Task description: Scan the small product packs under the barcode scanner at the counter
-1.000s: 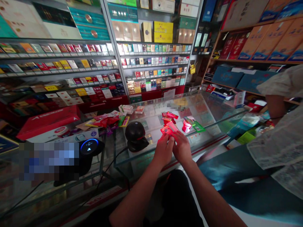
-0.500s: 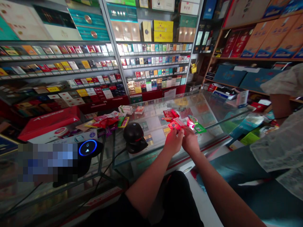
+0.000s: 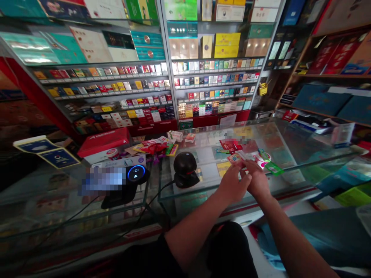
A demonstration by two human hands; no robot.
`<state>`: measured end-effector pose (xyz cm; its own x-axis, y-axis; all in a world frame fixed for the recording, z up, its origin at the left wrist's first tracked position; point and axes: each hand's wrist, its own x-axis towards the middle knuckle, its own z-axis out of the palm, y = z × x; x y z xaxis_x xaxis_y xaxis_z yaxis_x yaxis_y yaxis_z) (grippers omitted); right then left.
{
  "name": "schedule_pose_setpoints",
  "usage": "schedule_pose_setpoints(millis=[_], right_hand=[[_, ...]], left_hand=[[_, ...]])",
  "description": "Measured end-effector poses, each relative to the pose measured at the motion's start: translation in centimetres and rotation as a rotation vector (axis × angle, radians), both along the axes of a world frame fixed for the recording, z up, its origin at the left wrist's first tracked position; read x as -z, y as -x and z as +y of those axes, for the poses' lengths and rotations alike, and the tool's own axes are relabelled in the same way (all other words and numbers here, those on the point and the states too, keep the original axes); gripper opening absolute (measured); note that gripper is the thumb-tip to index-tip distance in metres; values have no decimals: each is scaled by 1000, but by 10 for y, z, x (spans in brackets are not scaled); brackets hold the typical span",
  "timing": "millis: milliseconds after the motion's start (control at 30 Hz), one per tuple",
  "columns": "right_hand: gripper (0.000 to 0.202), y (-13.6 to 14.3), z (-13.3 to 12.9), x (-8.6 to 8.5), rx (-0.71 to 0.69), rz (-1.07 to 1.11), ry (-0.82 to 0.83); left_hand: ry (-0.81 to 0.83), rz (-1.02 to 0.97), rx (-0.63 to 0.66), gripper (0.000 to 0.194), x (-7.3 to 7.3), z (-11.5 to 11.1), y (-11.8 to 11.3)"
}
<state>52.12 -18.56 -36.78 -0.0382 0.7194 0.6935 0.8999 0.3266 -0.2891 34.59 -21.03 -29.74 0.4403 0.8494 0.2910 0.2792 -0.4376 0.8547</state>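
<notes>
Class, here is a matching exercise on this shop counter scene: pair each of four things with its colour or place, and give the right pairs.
Things:
1. barcode scanner
2. flat box
3. round device
4. small packet

Descriptions:
A. red, lying at the left end of the glass counter
B. at the fingertips of the left hand and the right hand
C. black and dome-shaped, on the glass left of the hands
D. carries a glowing blue ring

Pairs: 1-C, 2-A, 3-D, 4-B
</notes>
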Motion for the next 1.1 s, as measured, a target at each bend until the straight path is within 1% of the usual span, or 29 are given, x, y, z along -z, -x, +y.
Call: schedule_pose_setpoints(millis=[67,133,200,233,267,300,333,400,433,500,567,600,633,667,733,800,933,1000,1100], right_hand=[[43,10,-1,-5,-19,13,-20],[42,24,-1,-10,-48,28,-51],[36,42,-2,-11,-54,57,-91],[32,51,-3,-10,-49,78,-108],[29,60,-3,-8,-45,102,-119],[27,68,-3,-5,-43,125,-122],[26,76,-4,-2,-41,148,-119],[24,88,-5,5,-44,183,-90],[24,93,-5,8,-45,199,-75],[25,100,-6,11,-45,227,-57],[26,105,-6,11,-40,237,-36],[26,107,-5,10,-34,240,-24],[26,109,-5,9,-27,242,-10],[26,111,-5,8,-24,251,1],[26,113,-4,6,-30,287,17],[27,115,-3,6,-45,324,28],[28,118,1,3,-65,363,67],[28,120,6,0,-61,380,90],[29,127,18,-11,-38,389,137]], left_hand=[[-28,16,38,36,-18,-19,24],[-63,-8,61,41,-41,-36,53],[-111,-48,64,34,-65,-43,87],[-134,-55,37,28,-77,-41,106],[-155,-39,-16,25,-89,-33,126],[-185,2,-83,24,-99,-21,147],[-231,59,-176,25,-108,-5,168],[-318,215,-380,25,-121,39,214],[-333,321,-471,25,-125,64,237],[-286,583,-602,25,-126,111,279],[-148,837,-665,26,-122,148,313],[-53,956,-682,27,-118,161,326],[16,1036,-687,31,-113,171,335],[56,1074,-695,35,-109,178,341],[91,1105,-698,42,-99,185,346],[98,1112,-696,46,-91,189,345],[131,1136,-686,51,-80,199,340],[145,1141,-673,49,-76,205,340],[161,1136,-643,39,-73,212,339]])
